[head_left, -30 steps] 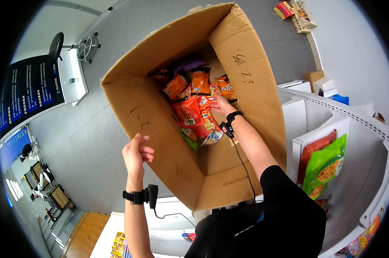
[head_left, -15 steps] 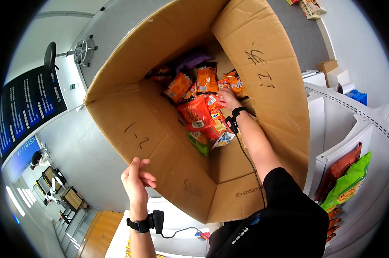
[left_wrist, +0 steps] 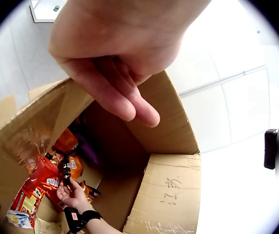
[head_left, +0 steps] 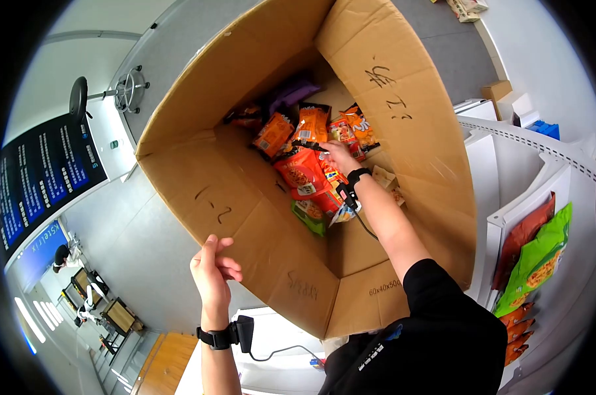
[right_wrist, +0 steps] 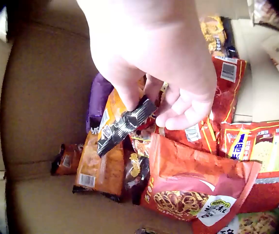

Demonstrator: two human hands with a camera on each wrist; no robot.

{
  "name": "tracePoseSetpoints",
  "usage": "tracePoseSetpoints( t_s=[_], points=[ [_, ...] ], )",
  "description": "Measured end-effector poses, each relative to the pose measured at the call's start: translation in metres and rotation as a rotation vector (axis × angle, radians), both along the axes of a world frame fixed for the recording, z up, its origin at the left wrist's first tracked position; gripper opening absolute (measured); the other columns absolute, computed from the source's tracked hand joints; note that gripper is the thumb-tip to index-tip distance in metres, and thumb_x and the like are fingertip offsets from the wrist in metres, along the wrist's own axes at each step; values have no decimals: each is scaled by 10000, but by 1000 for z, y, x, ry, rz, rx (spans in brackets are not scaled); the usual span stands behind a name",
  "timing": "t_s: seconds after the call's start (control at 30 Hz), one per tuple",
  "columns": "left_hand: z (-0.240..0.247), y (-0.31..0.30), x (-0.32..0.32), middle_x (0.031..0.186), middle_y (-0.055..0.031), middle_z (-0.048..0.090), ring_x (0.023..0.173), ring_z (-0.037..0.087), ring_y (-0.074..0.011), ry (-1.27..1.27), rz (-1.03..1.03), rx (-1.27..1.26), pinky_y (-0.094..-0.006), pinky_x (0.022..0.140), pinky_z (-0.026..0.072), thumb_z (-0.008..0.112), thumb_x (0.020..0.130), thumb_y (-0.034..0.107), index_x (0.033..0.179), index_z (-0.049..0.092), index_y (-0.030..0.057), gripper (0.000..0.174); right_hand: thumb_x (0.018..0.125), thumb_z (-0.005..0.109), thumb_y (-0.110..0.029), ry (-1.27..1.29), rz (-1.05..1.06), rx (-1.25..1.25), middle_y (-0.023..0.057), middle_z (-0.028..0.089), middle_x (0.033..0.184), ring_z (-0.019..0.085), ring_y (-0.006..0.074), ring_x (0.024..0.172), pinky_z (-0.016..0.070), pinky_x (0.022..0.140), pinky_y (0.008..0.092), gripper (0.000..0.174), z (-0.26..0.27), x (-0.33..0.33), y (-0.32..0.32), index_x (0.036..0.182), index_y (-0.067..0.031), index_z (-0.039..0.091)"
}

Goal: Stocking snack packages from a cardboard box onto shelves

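Inside a deep cardboard box, my right hand pinches the black crimped end of an orange snack bag. The right wrist view shows that black end between thumb and forefinger, the other fingers curled loosely. Right below the hand lie a red snack bag with a noodle-like picture and other red packs. Another orange bag and a purple bag rest further in. My left hand hangs outside by the box's near-left rim, fingers loosely bent and holding nothing.
A white shelf unit stands right of the box, with a green bag and a brownish-red bag on it. A cable runs from the left wrist strap. A wheeled stool stands at the far left.
My right hand has moved slightly left, from over the red packs to the orange bag's black end, and now pinches it. The box first loomed larger in view. The left hand keeps its loose pose.
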State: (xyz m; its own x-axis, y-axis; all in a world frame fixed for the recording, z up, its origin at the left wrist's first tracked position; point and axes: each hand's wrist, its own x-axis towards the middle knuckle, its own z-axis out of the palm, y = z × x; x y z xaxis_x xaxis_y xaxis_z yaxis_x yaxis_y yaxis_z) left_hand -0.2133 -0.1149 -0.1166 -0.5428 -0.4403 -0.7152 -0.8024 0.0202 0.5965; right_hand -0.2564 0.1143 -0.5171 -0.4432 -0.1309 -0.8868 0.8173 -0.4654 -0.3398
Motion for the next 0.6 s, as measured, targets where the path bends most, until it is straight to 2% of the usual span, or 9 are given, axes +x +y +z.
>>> tracePoseSetpoints(
  t_s=[0.17, 0.27, 0.33, 0.4, 0.5, 0.6],
  points=[
    [-1, -7, 4, 468, -77, 546, 323, 472, -142, -8, -45, 17, -227, 333, 377, 494, 909, 334, 851, 639, -19, 386, 835, 628, -253, -45, -30, 42, 40, 581, 836, 565, 139, 693, 480, 601, 274, 257, 30, 21, 6, 1029, -103, 550],
    [-1, -13, 9, 482, -75, 553, 340, 480, -140, 40, -59, 62, -232, 352, 394, 494, 904, 343, 867, 637, -19, 391, 835, 623, -247, -22, -96, 18, 43, 583, 845, 567, 144, 689, 485, 618, 284, 253, 41, 34, 8, 1029, -106, 540],
    [-1, -15, 10, 506, -73, 566, 358, 494, -142, 46, -66, 107, -233, 367, 410, 501, 898, 350, 893, 632, -20, 392, 849, 590, -208, -1, -56, 30, 39, 582, 931, 578, 157, 728, 488, 657, 306, 223, 57, 39, 12, 1035, -104, 525],
    [-1, -18, 12, 515, -71, 570, 366, 501, -143, 51, -70, 138, -233, 372, 416, 503, 895, 350, 901, 630, -19, 391, 867, 574, -202, 23, -40, 75, 59, 584, 924, 607, 177, 839, 497, 651, 299, 201, 77, 45, 15, 1027, -98, 507],
    [-1, -20, 13, 536, -67, 579, 396, 523, -139, 66, -77, 152, -231, 388, 433, 496, 894, 341, 919, 627, -15, 380, 855, 568, -191, 28, -84, 88, 50, 585, 969, 610, 194, 803, 493, 669, 317, 233, 111, 53, 17, 1061, -99, 511],
    [-4, -23, 17, 581, -67, 597, 441, 551, -134, 86, -98, 177, -227, 414, 453, 496, 890, 343, 927, 627, -9, 377, 852, 569, -194, 69, -123, 18, 57, 583, 965, 624, 212, 844, 500, 676, 328, 246, 141, 66, 18, 1067, -94, 500]
  ],
)
